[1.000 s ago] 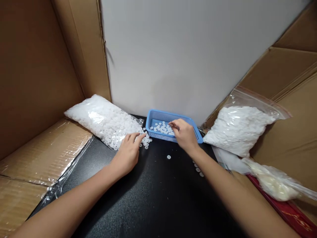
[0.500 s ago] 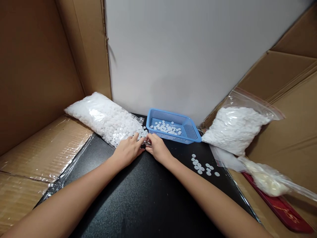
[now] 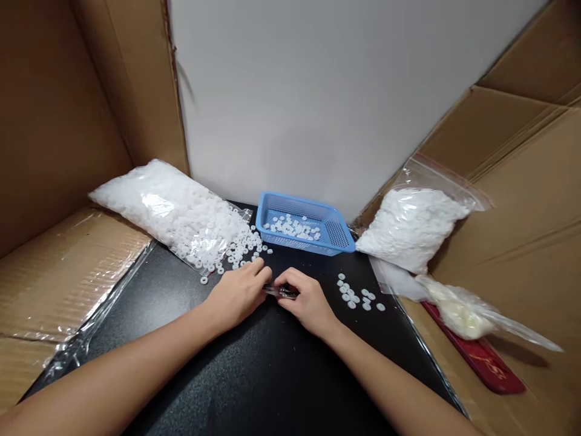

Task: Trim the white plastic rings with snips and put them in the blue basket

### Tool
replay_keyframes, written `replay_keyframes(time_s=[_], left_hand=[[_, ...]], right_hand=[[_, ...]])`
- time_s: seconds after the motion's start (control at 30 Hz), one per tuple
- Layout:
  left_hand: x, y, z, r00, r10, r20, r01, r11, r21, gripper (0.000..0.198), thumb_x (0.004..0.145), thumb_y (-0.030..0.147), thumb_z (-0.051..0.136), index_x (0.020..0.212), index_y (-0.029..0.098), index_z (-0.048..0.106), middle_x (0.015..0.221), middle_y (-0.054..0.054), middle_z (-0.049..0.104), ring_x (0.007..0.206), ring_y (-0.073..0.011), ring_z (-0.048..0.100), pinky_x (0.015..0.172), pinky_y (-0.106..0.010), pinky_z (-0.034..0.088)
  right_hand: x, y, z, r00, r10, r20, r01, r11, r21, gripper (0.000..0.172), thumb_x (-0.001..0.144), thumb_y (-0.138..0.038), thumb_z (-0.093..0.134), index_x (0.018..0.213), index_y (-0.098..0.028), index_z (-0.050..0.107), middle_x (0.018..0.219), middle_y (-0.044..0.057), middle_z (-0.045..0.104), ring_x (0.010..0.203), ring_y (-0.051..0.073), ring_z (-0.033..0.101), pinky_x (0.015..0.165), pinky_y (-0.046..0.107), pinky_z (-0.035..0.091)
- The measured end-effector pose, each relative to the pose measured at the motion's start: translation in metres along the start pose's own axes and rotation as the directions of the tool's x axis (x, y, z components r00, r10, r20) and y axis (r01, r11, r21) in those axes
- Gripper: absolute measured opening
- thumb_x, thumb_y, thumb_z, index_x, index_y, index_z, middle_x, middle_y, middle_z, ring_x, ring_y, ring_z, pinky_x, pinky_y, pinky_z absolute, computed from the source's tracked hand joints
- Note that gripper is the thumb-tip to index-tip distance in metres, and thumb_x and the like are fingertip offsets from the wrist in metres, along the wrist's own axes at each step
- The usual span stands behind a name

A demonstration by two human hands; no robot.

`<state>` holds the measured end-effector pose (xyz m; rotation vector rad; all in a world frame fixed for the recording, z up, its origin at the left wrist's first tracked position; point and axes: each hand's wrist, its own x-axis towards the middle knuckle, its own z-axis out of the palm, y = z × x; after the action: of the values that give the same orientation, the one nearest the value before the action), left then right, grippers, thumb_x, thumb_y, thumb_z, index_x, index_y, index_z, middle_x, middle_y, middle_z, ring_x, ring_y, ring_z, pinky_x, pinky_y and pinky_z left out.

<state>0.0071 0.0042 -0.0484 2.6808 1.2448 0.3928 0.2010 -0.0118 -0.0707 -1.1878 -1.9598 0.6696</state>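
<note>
My right hand (image 3: 307,298) is closed on a small metal tool (image 3: 284,292) at the middle of the black table (image 3: 272,375). At the tool's left end, my left hand (image 3: 240,293) has its fingers pinched together; what they hold is too small to make out. Beyond my left hand, small white rings (image 3: 247,242) spill from the mouth of a large clear bag (image 3: 158,206). A blue mesh basket (image 3: 340,233) behind my hands holds several white pieces. Several white discs (image 3: 351,297) lie on the table to the right of my right hand.
At the right, a zip bag (image 3: 411,224) of white pieces leans on the cardboard. Near it, a smaller bag (image 3: 467,315) with pale yellow contents rests over a red object (image 3: 492,366). Cardboard (image 3: 72,260) borders the left side, and a pale wall stands behind.
Both hands have drawn back from the ring pile toward me, and the metal tool shows more clearly between them. The camera view has shifted slightly, so the surroundings sit further left.
</note>
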Motion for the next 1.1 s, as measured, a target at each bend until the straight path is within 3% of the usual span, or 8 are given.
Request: replay_keyframes(time_s=[0.23, 0.37, 0.47, 0.57, 0.67, 0.8, 0.97, 1.1], left_hand=[[0.005, -0.013, -0.004, 0.994, -0.004, -0.109, -0.010, 0.992, -0.129, 0.025, 0.082, 0.033, 0.078, 0.097, 0.021, 0.061, 0.098, -0.004, 0.063, 0.082, -0.0236, 0.065, 0.064, -0.032, 0.049], [0.008, -0.019, -0.015, 0.983, -0.049, -0.175, 0.014, 0.981, -0.195, 0.018, 0.099, 0.031, 0.055, 0.087, 0.021, 0.065, 0.082, -0.002, 0.068, 0.078, -0.0214, 0.064, 0.075, -0.035, 0.048], [0.009, -0.024, -0.021, 0.964, -0.132, -0.229, 0.080, 0.971, -0.225, 0.036, 0.103, 0.013, 0.033, 0.119, 0.022, 0.064, 0.070, 0.002, 0.069, 0.073, -0.0197, 0.063, 0.087, -0.041, 0.045], [0.009, -0.027, -0.019, 0.951, -0.179, -0.254, 0.123, 0.968, -0.220, 0.057, 0.095, -0.001, 0.030, 0.143, 0.024, 0.047, 0.103, -0.006, 0.074, 0.098, -0.0232, 0.065, 0.095, -0.045, 0.040], [0.009, -0.026, -0.014, 0.960, -0.167, -0.227, 0.124, 0.974, -0.191, 0.046, 0.095, 0.002, 0.037, 0.130, 0.023, 0.058, 0.119, -0.010, 0.067, 0.111, -0.0264, 0.061, 0.096, -0.046, 0.038], [0.009, -0.021, -0.016, 0.976, -0.136, -0.172, 0.113, 0.984, -0.138, 0.009, 0.096, 0.021, 0.057, 0.094, 0.020, 0.066, 0.094, -0.005, 0.064, 0.096, -0.0273, 0.061, 0.089, -0.044, 0.037], [0.002, -0.011, -0.020, 0.993, -0.075, -0.094, 0.065, 0.992, -0.106, 0.015, 0.083, 0.025, 0.077, 0.082, 0.020, 0.063, 0.086, -0.002, 0.062, 0.088, -0.0274, 0.059, 0.083, -0.041, 0.033], [0.000, -0.006, -0.020, 0.995, -0.077, -0.067, 0.067, 0.987, -0.145, 0.014, 0.084, 0.022, 0.074, 0.078, 0.020, 0.062, 0.082, -0.002, 0.062, 0.084, -0.0261, 0.058, 0.080, -0.039, 0.032]], right_hand=[[0.004, 0.010, -0.028, 0.989, 0.111, -0.093, -0.105, 0.992, 0.075, 0.012, 0.086, -0.026, 0.061, 0.092, -0.019, 0.069, 0.080, 0.003, 0.070, 0.061, 0.015, 0.058, 0.059, 0.028, 0.048], [0.003, 0.009, -0.041, 0.996, 0.085, -0.001, -0.085, 0.996, 0.039, 0.005, 0.080, -0.020, 0.066, 0.081, -0.022, 0.071, 0.074, 0.000, 0.069, 0.063, 0.015, 0.059, 0.060, 0.027, 0.047], [0.001, 0.006, -0.039, 0.997, 0.067, 0.033, -0.067, 0.998, 0.008, 0.012, 0.077, -0.012, 0.065, 0.080, -0.022, 0.068, 0.079, -0.001, 0.069, 0.069, 0.016, 0.062, 0.064, 0.027, 0.048], [-0.001, 0.002, -0.030, 0.997, 0.066, 0.038, -0.065, 0.997, -0.039, 0.014, 0.079, -0.009, 0.064, 0.081, -0.023, 0.066, 0.080, 0.000, 0.066, 0.071, 0.016, 0.061, 0.067, 0.028, 0.047], [-0.005, -0.004, -0.021, 0.996, 0.077, 0.047, -0.073, 0.994, -0.087, 0.018, 0.079, -0.006, 0.064, 0.082, -0.023, 0.063, 0.082, 0.000, 0.063, 0.072, 0.017, 0.060, 0.066, 0.028, 0.045], [-0.005, -0.009, -0.014, 0.994, 0.099, 0.036, -0.094, 0.989, -0.114, 0.022, 0.076, -0.003, 0.062, 0.082, -0.024, 0.061, 0.083, 0.000, 0.061, 0.071, 0.018, 0.058, 0.065, 0.028, 0.043], [0.002, -0.005, -0.021, 0.993, 0.118, 0.001, -0.118, 0.991, -0.058, 0.018, 0.075, -0.006, 0.061, 0.082, -0.023, 0.060, 0.077, -0.003, 0.062, 0.065, 0.015, 0.056, 0.062, 0.026, 0.043], [-0.001, -0.003, -0.029, 0.992, 0.111, 0.051, -0.110, 0.994, -0.022, 0.014, 0.076, -0.009, 0.060, 0.079, -0.022, 0.059, 0.073, -0.004, 0.061, 0.060, 0.013, 0.052, 0.058, 0.024, 0.041]])
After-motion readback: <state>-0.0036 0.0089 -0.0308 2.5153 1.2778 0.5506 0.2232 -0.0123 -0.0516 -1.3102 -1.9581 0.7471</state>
